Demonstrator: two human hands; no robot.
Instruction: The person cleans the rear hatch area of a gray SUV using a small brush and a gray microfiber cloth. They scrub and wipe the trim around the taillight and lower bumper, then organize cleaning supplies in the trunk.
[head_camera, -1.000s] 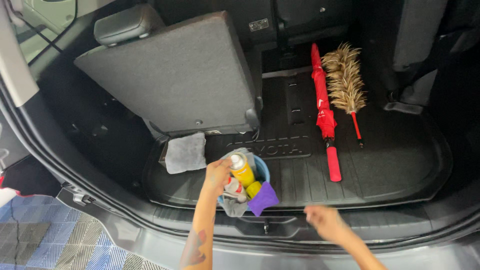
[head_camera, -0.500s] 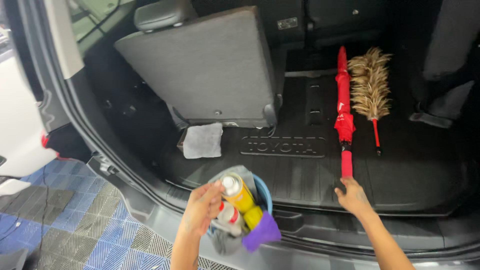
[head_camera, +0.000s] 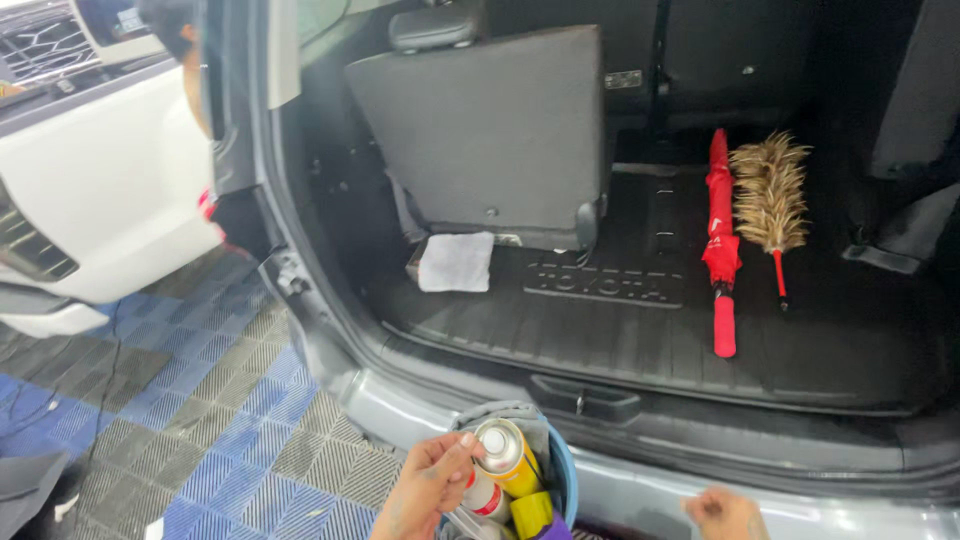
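Observation:
My left hand (head_camera: 425, 490) grips a small blue bucket (head_camera: 566, 472) by its rim, held just outside the open car boot, over the grey bumper (head_camera: 660, 495). In the bucket stand a yellow spray can (head_camera: 505, 455), a red and white can (head_camera: 487, 497), a grey cloth (head_camera: 500, 412) and a purple item (head_camera: 555, 528). My right hand (head_camera: 725, 515) is at the bottom edge, empty with loosely curled fingers, to the right of the bucket and half cut off.
On the black boot mat (head_camera: 600, 330) lie a white cloth (head_camera: 455, 262), a red folded umbrella (head_camera: 720, 240) and a brown feather duster (head_camera: 770, 195). A folded grey seat back (head_camera: 480, 130) stands behind. A white car (head_camera: 90, 180) and blue-grey floor tiles (head_camera: 200, 430) are on the left.
My left hand has carried the bucket off the boot mat, back over the bumper. My right hand has left the mat near the umbrella handle and drawn back towards me.

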